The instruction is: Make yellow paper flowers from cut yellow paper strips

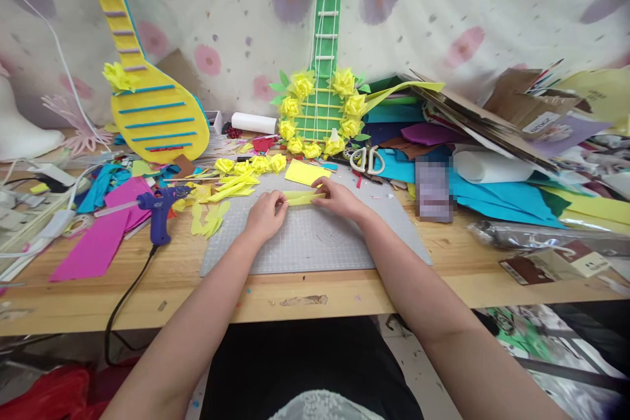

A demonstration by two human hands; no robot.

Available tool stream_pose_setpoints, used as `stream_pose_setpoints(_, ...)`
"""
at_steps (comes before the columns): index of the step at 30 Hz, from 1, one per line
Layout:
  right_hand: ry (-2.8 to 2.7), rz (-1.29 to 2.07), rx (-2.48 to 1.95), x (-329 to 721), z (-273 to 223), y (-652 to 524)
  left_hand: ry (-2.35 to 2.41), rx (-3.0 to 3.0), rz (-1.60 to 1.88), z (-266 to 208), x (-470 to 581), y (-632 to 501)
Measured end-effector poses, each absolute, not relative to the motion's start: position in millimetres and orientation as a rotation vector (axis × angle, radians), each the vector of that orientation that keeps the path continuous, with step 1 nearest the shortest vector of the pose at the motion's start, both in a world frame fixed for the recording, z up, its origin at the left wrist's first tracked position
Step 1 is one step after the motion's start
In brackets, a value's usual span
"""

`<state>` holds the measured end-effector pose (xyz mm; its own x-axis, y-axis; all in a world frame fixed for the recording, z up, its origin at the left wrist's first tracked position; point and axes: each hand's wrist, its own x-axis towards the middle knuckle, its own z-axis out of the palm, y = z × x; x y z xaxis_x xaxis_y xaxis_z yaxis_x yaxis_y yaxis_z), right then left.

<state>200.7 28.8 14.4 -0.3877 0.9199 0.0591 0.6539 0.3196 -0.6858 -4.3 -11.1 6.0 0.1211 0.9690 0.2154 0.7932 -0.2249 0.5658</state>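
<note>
A narrow strip of yellow crepe paper (299, 198) stretches between my two hands, low over the grey cutting mat (315, 243). My left hand (267, 213) pinches its left end between thumb and fingers. At the other end, my right hand (339, 199) has its thumb and fingertips closed on the strip. Just behind lies a flat yellow paper piece (308, 172). Several yellow paper flowers (260, 164) and cut yellow strips (231, 188) sit to the left. A green paper instrument (322, 111) ringed with yellow flowers stands behind the mat.
A blue glue gun (161, 210) with its cord lies left of the mat, near magenta paper (93, 236). Scissors (367, 161) rest at the mat's back right. A yellow paper instrument (162, 118) leans at the left. Blue sheets (502, 200) and cardboard (482, 118) pile up on the right.
</note>
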Motion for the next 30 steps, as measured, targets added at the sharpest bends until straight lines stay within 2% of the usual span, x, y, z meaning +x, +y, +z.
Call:
stream_pose_setpoints(8, -1.964, 0.707, -1.647, 189.8, 10.2, 28.9, 1.924, 1.925, 0.804, 6.3, 10.7, -2.8)
stream_pose_setpoints(14, -1.985, 0.47, -1.824, 177.3, 9.4, 24.8, 1.988, 1.911, 0.808, 4.6, 13.2, 2.8)
stream_pose_setpoints(20, -2.067, 0.282, -1.905, 169.2, 4.3, 27.0, 2.05, 1.905, 0.732, 5.7, 15.0, 5.7)
stream_pose_setpoints(30, -2.126, 0.18, -1.97, 165.8, 4.4, 25.4, 2.129, 1.894, 0.706, 6.4, 19.1, 4.3)
